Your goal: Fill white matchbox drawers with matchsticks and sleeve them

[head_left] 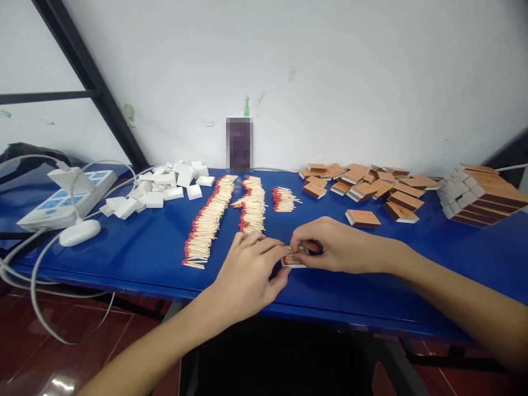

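A small white matchbox tray (297, 266) lies on the blue table near its front edge, with red-headed matches (287, 258) inside. My left hand (256, 269) is curled at the tray's left end, index finger and thumb against it. From the right, my right hand (324, 245) reaches over the tray, thumb and fingertips pinched on matches in it. Part of the tray is hidden by my fingers. Beyond my hands are a long row of matches (210, 220), a second row (253, 203) and a short pile (284, 199).
White trays (165, 184) are heaped at the back left, beside a power strip (70, 198) with cables. Loose brown matchbox sleeves (363, 184) lie at the back right. Farther right stands a stack of filled-looking matchboxes (482, 195). A pixelated dark rectangle (239, 146) is against the wall.
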The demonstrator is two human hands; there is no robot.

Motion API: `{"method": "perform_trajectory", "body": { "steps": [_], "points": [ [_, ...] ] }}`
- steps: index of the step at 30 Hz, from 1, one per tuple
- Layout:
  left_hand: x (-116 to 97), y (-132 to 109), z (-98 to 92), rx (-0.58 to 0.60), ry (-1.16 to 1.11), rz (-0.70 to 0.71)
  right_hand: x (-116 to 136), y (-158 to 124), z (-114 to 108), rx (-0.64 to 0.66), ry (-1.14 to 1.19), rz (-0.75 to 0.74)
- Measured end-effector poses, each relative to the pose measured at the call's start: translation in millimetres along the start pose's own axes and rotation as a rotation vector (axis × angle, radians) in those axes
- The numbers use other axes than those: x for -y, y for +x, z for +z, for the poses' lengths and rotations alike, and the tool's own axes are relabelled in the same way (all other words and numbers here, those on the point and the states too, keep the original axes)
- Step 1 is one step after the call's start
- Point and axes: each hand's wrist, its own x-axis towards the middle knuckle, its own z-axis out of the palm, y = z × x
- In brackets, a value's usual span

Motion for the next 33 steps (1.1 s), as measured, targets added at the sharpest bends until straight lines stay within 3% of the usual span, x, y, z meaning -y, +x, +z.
{"method": "perform_trajectory", "body": {
  "steps": [10,23,33],
  "points": [
    [0,-1,1.4,-0.005,0.009,-0.015,-7,1,0,0.095,0.270,0.109],
    [0,0,0.7,-0.023,0.009,-0.042,-11,-3,-12,0.030,0.215,0.096],
    [-1,-2,0.1,-0.015,0.050,0.023,-13,-3,-10,0.134,0.208,0.118]
  ]
}}
